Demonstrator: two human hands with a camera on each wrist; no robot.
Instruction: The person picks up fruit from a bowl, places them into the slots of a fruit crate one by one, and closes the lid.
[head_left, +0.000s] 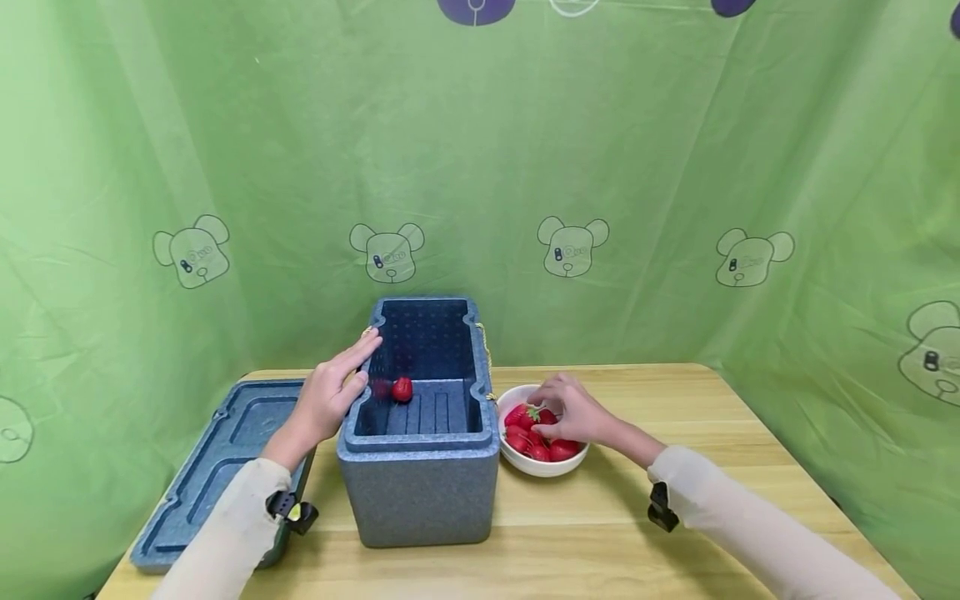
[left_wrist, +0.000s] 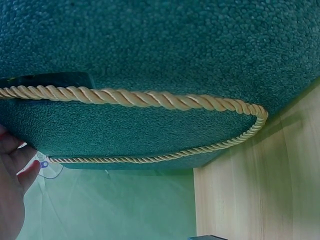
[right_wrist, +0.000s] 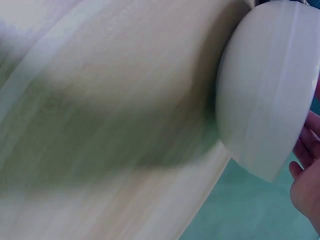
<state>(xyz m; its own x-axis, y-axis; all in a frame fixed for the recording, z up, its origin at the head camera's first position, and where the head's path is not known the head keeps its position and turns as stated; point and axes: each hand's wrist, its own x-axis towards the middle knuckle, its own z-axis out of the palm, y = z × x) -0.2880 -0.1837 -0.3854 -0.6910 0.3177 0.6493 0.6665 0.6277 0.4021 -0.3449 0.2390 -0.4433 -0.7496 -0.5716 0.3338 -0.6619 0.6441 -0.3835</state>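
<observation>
A grey-blue foam box stands open-topped on the table, a single red strawberry lying on its floor. My left hand rests on the box's left rim with its fingers straight. To the right of the box is a white bowl of several red strawberries. My right hand reaches into this bowl from the right, thumb and fingers curled about a strawberry near the green leaves; its palm hides part of the fruit. In the right wrist view, the bowl's wall covers the fingertips.
The box's grey-blue lid lies on the table at the left, partly behind my left forearm. A twisted gold rope runs along the box's side. The wooden table ends at a green curtain printed with bear heads.
</observation>
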